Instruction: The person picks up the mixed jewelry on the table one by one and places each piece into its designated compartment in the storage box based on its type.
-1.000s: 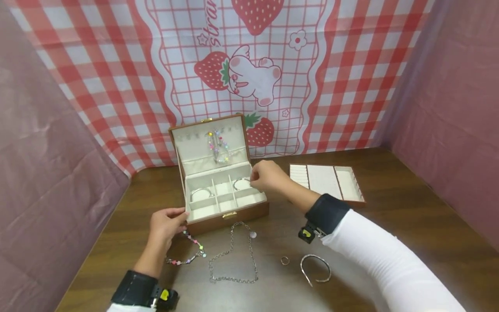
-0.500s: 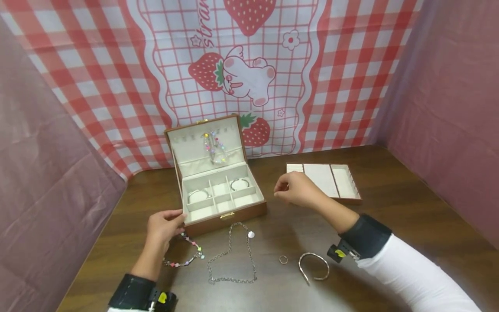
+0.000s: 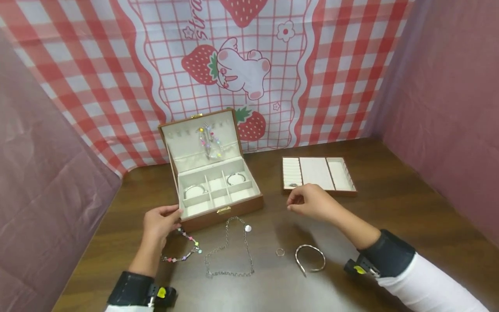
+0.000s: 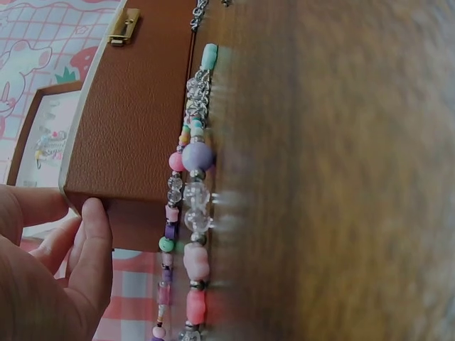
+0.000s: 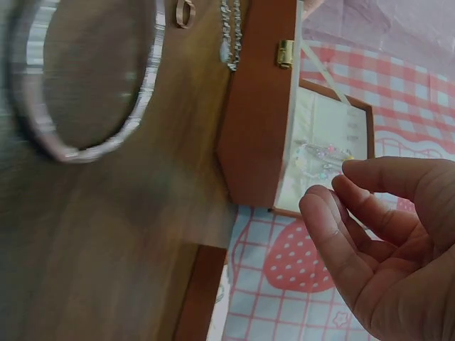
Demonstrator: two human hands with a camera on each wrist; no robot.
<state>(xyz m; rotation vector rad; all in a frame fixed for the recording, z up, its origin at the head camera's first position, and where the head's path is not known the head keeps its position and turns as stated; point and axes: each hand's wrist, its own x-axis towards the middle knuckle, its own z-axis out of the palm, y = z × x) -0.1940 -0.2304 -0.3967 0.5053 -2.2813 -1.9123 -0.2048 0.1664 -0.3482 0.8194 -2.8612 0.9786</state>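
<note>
The brown jewelry box [image 3: 226, 213] stands with its lid [image 3: 183, 143] raised. My left hand [image 3: 157, 223] grips its front left corner between thumb and fingers, as the left wrist view also shows. Two bangles lie in separate back compartments, one bangle [image 3: 195, 190] at the left and one bangle [image 3: 236, 178] at the right. A beaded strand [image 3: 210, 141] hangs inside the lid. My right hand [image 3: 312, 201] hovers above the table, fingers loosely bent with nothing between them. Below it lie an open bangle [image 3: 323, 260] and a small ring [image 3: 280, 252].
Behind the right hand lies a flat divided tray [image 3: 331, 189] with a small ring [image 3: 293, 185] in its slotted part. In front of the box are a chain necklace [image 3: 230, 274] and a colourful beaded necklace [image 3: 183, 259]. A checked cloth [image 3: 343, 78] hangs behind.
My right hand has withdrawn from the right bangle's compartment, moving right and toward the front. The left hand keeps its hold on the box corner. The head view has shifted slightly.
</note>
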